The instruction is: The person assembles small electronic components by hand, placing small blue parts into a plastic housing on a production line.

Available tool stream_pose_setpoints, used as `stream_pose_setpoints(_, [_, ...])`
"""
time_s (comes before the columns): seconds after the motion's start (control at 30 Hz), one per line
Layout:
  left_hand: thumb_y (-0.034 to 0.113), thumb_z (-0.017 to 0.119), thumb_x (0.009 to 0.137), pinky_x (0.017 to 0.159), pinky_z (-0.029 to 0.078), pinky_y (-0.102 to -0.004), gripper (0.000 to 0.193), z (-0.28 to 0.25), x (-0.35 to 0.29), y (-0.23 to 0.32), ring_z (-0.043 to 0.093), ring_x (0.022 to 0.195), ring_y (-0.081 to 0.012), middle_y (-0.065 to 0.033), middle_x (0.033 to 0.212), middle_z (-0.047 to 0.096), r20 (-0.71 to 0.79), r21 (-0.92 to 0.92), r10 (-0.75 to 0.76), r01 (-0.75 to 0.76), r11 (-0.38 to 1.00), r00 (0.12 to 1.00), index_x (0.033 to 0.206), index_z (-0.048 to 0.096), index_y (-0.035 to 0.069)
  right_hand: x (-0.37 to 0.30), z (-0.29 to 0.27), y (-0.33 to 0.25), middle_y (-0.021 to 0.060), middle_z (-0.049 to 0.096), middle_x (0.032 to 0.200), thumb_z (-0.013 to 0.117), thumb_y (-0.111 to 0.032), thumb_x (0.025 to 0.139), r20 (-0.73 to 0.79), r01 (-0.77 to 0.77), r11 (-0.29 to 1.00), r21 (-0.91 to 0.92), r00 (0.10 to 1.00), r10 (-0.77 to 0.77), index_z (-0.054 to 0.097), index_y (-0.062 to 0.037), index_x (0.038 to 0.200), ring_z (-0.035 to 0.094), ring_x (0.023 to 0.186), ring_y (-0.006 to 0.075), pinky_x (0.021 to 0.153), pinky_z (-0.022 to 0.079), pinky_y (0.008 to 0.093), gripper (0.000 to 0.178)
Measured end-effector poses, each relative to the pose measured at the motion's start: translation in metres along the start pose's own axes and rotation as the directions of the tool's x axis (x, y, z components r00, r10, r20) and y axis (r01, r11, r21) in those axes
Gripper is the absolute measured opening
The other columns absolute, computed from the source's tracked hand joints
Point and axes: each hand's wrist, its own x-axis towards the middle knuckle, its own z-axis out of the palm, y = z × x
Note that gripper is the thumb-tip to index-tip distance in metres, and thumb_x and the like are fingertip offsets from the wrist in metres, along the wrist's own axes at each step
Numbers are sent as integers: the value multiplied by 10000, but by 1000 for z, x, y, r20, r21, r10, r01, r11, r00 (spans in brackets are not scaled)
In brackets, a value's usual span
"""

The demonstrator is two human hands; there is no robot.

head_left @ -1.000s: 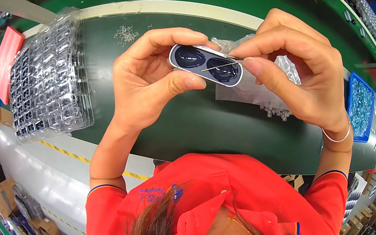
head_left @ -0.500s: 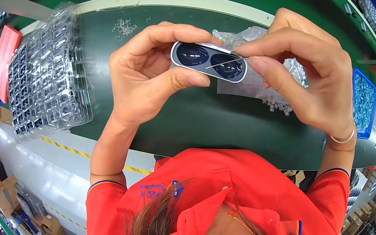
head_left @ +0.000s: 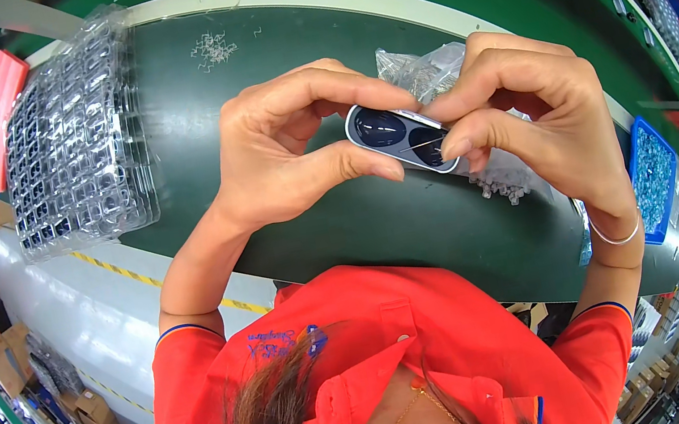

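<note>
An oblong case (head_left: pixel 392 132) with a pale rim and two dark round hollows is tilted above the table. My left hand (head_left: pixel 282 145) grips its left end and upper edge, the thumb below and the index finger along the top. Closed in a pinch, my right hand (head_left: pixel 533 100) holds a thin metal wire (head_left: pixel 413 147) that reaches across the right hollow. Those right fingertips touch the case's right end and partly hide that hollow. Where the wire's far tip sits, I cannot tell.
Small bent wires (head_left: pixel 213 49) lie in a pile on the green table (head_left: pixel 183 94). Stacked clear blister trays (head_left: pixel 77 140) stand left, beside a pinkish-red board (head_left: pixel 0 117). Behind my hands is a clear plastic bag (head_left: pixel 424 74); small clear parts (head_left: pixel 500 186) and a blue bin (head_left: pixel 672 194) are right.
The case and my left hand have moved right and slightly toward me. My right fingertips have closed in over the case's right end, covering more of the right hollow.
</note>
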Motion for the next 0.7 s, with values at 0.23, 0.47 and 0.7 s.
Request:
stream_pose_setpoints(0.23, [-72, 831, 721, 882, 565, -344, 405, 2, -2, -8, 682, 978, -208, -150, 1060, 702, -35, 7, -36, 36, 999, 999, 1101, 690, -57, -1, 5, 5, 81, 614, 845, 737, 107, 774, -45, 15, 992, -126, 999, -21, 712, 64, 924, 630, 701, 124, 579, 539, 241, 159])
stream_pose_setpoints(0.47, [-104, 810, 728, 886, 562, -327, 410, 2, -1, -12, 675, 982, -190, -142, 1079, 700, -69, -41, -44, 41, 998, 997, 1116, 684, -60, -2, 11, -3, 93, 620, 840, 747, 76, 747, 22, 341, 716, -609, 910, -415, 709, 21, 973, 636, 730, 221, 595, 517, 309, 235])
stream_pose_setpoints(0.7, [-117, 790, 749, 896, 561, -323, 409, 2, -4, -14, 670, 985, -180, -138, 1109, 696, -92, -85, -94, 86, 993, 991, 1137, 671, -64, -2, 16, -8, 126, 634, 852, 737, 65, 716, 199, 375, 471, -798, 903, -380, 678, -4, 948, 629, 740, 276, 646, 511, 352, 249])
